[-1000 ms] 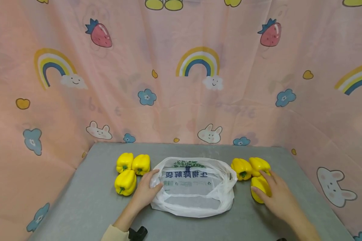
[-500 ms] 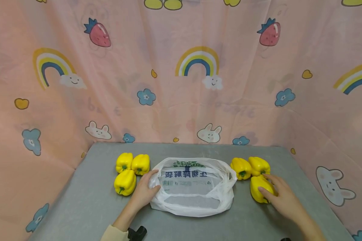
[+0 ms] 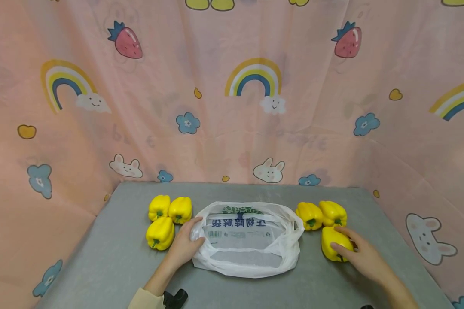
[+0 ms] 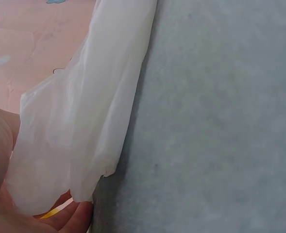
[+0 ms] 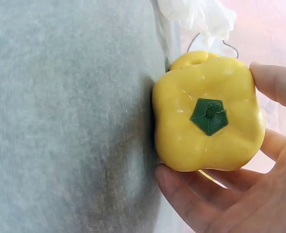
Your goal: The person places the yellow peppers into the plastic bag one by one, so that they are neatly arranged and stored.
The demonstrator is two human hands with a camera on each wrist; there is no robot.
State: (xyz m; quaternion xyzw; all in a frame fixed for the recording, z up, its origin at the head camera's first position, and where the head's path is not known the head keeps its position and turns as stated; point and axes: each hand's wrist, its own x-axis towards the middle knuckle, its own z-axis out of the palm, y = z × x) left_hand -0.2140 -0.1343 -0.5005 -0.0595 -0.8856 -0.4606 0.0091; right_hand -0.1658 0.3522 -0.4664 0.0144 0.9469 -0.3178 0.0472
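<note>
In the head view a white plastic bag (image 3: 247, 270) lies in the middle of the grey table, its mouth spread towards me. My left hand (image 3: 184, 244) holds the left side of its rim; in the left wrist view the bag's thin film (image 4: 99, 97) hangs between thumb and fingers. On the right, my right hand (image 3: 365, 257) grips a yellow bell pepper (image 3: 332, 243), thumb on one side and fingers on the other. The right wrist view shows this pepper's green stem (image 5: 210, 116) facing the camera, with its side close to the tabletop.
Two more yellow peppers (image 3: 309, 216) stand behind the gripped one, right of the bag. Three yellow peppers (image 3: 160, 234) are grouped left of the bag, near my left hand. A pink patterned curtain (image 3: 232, 141) surrounds the grey table (image 3: 100, 257).
My right hand has shifted slightly right around the front pepper, which now sits a little apart from the pair behind and tips its stem forward. The left hand stays at the bag's rim.
</note>
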